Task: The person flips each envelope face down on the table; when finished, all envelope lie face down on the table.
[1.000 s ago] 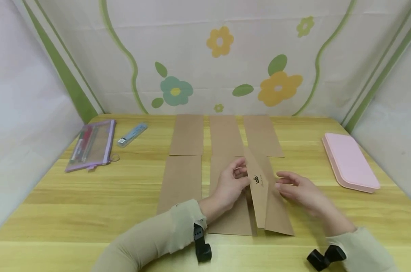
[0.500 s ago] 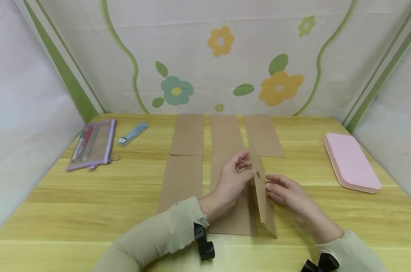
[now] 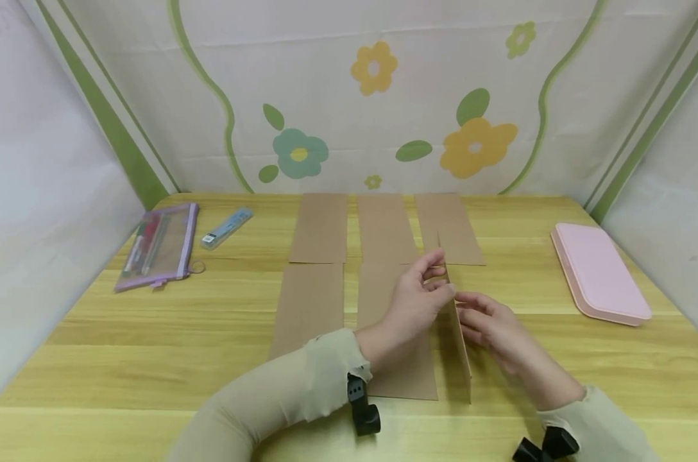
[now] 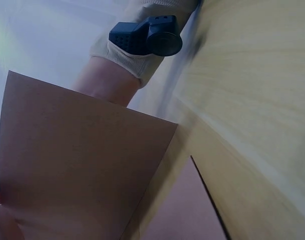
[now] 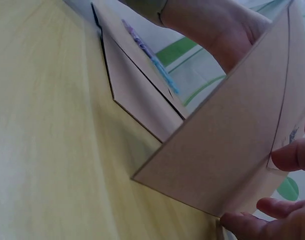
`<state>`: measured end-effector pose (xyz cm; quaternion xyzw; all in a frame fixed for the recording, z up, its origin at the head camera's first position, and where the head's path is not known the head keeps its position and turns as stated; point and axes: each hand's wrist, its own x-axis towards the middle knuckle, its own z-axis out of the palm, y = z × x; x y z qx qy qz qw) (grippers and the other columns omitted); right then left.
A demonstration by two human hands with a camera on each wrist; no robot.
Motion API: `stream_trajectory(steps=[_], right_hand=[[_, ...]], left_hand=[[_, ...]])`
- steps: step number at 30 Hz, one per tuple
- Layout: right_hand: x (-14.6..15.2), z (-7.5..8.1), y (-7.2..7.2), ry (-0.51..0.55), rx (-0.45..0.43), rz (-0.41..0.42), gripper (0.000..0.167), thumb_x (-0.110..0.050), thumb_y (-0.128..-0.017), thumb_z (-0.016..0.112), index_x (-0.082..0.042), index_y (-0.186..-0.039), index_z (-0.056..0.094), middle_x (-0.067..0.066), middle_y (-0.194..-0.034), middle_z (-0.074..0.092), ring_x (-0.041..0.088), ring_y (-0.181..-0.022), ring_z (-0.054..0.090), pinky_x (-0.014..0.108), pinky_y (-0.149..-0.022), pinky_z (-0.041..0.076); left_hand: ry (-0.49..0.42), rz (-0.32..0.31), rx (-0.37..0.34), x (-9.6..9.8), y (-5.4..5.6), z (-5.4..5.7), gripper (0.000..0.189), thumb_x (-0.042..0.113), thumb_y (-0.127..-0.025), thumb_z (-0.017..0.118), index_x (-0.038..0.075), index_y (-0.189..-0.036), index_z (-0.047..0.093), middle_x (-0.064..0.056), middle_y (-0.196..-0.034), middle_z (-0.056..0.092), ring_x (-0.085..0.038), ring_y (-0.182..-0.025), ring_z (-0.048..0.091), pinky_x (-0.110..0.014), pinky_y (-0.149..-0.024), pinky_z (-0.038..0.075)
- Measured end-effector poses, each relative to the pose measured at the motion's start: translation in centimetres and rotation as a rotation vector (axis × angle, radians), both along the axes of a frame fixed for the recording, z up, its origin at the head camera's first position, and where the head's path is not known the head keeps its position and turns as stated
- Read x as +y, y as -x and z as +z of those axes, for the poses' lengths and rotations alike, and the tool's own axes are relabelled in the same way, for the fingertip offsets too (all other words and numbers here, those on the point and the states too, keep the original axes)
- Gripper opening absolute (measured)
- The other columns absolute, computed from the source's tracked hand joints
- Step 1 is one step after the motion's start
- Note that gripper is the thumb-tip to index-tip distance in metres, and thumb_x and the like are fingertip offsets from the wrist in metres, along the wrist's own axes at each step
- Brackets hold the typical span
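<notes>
A brown kraft paper envelope (image 3: 462, 350) stands on its edge between my hands, nearly edge-on in the head view. My left hand (image 3: 409, 311) holds it from the left, fingers and thumb near its upper edge. From the right, my right hand (image 3: 502, 333) grips it; in the right wrist view the thumb (image 5: 295, 155) lies by the folded flap, where part of a dark print shows, and the fingers sit at the edge. In the left wrist view the envelope's plain face (image 4: 82, 160) hides most of the right hand.
Brown envelopes lie flat in rows, including a front middle one (image 3: 407, 372), a front left one (image 3: 308, 308) and a back right one (image 3: 450, 224). A purple mesh pouch (image 3: 178, 256) and blue slim case (image 3: 226, 228) lie left. A pink case (image 3: 600, 273) lies right.
The envelope has turned from showing its crown-printed flap to standing edge-on, and shifted slightly right. My left hand has moved right with it; my right hand has come in against it.
</notes>
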<state>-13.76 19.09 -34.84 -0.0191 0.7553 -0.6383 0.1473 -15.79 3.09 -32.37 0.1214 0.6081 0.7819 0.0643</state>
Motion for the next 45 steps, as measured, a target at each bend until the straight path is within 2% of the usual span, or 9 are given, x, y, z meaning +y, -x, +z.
stream_trajectory(steps=[3,7,12,18,20,27,30,38,45], right_hand=[[-0.2,0.3,-0.3,-0.009,0.041,-0.044,0.052,-0.007,-0.092,0.045,0.014,-0.136,0.027,0.027,-0.131,0.041,-0.001,-0.094,0.055,0.020,-0.082,0.049],[-0.6,0.7,-1.0,0.015,0.115,-0.131,0.042,-0.006,-0.093,0.049,0.009,-0.130,0.037,0.002,-0.114,0.055,-0.001,-0.095,0.056,0.017,-0.081,0.049],[-1.3,1.4,-2.1,0.074,0.291,-0.221,0.027,-0.009,-0.094,0.052,0.005,-0.117,0.048,-0.013,-0.103,0.059,0.000,-0.098,0.057,0.015,-0.081,0.049],[-2.1,2.5,-3.2,-0.164,0.484,-0.226,0.027,-0.011,-0.092,0.056,0.005,-0.114,0.053,-0.016,-0.104,0.060,-0.004,-0.097,0.057,0.014,-0.077,0.050],[-2.3,2.7,-3.4,-0.232,0.511,-0.233,0.025,-0.011,-0.090,0.058,0.003,-0.112,0.056,-0.019,-0.103,0.059,-0.005,-0.096,0.058,0.014,-0.076,0.050],[-2.7,2.5,-3.6,-0.275,0.578,-0.268,0.021,-0.007,-0.088,0.061,0.003,-0.107,0.059,-0.022,-0.099,0.060,-0.007,-0.092,0.059,0.013,-0.074,0.050],[-2.7,2.4,-3.6,-0.280,0.621,-0.283,0.019,-0.003,-0.087,0.061,0.004,-0.105,0.060,-0.018,-0.098,0.062,-0.006,-0.089,0.060,0.013,-0.072,0.051],[-2.2,2.4,-3.6,-0.250,0.727,-0.345,0.025,0.012,-0.079,0.059,0.008,-0.104,0.062,-0.020,-0.093,0.063,-0.004,-0.083,0.063,0.011,-0.069,0.050],[-1.5,3.1,-3.4,0.036,0.696,-0.415,0.025,0.015,-0.080,0.053,0.010,-0.102,0.062,-0.005,-0.090,0.070,0.004,-0.082,0.065,0.012,-0.068,0.050]], left_hand=[[0.003,0.004,0.005,0.2,-0.1,0.0,0.057,-0.008,-0.081,0.056,0.004,-0.135,0.045,-0.005,-0.127,0.045,-0.011,-0.106,0.049,-0.020,-0.088,0.046],[0.011,0.018,0.020,0.5,-0.1,0.0,0.056,-0.008,-0.081,0.057,0.003,-0.134,0.045,-0.005,-0.124,0.043,-0.011,-0.107,0.047,-0.019,-0.088,0.046],[0.023,0.027,0.056,0.9,-0.2,0.1,0.056,-0.008,-0.080,0.057,0.002,-0.134,0.045,-0.009,-0.124,0.043,-0.012,-0.109,0.045,-0.018,-0.089,0.046],[0.018,0.031,0.081,1.1,-0.2,0.0,0.055,-0.009,-0.081,0.057,0.000,-0.133,0.045,-0.009,-0.123,0.044,-0.010,-0.108,0.045,-0.019,-0.090,0.045],[0.021,0.026,0.068,1.1,-0.2,-0.1,0.054,-0.006,-0.082,0.057,0.000,-0.134,0.044,-0.007,-0.123,0.045,-0.010,-0.108,0.045,-0.019,-0.090,0.045],[-0.042,0.027,-0.092,1.3,-0.2,-0.4,0.054,0.001,-0.083,0.062,0.010,-0.133,0.045,-0.002,-0.114,0.050,-0.011,-0.102,0.049,-0.023,-0.083,0.044],[-0.063,0.017,-0.106,1.4,-0.2,-0.7,0.055,0.003,-0.084,0.062,0.013,-0.134,0.043,-0.001,-0.112,0.050,-0.011,-0.101,0.048,-0.023,-0.084,0.043],[-0.095,-0.010,-0.100,1.8,-0.4,-1.0,0.044,0.004,-0.086,0.058,0.007,-0.129,0.050,-0.002,-0.115,0.054,-0.009,-0.100,0.051,-0.024,-0.090,0.044],[-0.048,-0.014,-0.086,2.1,-0.6,-1.3,0.041,-0.001,-0.084,0.059,0.006,-0.124,0.055,0.000,-0.115,0.056,-0.007,-0.097,0.050,-0.019,-0.085,0.044]])
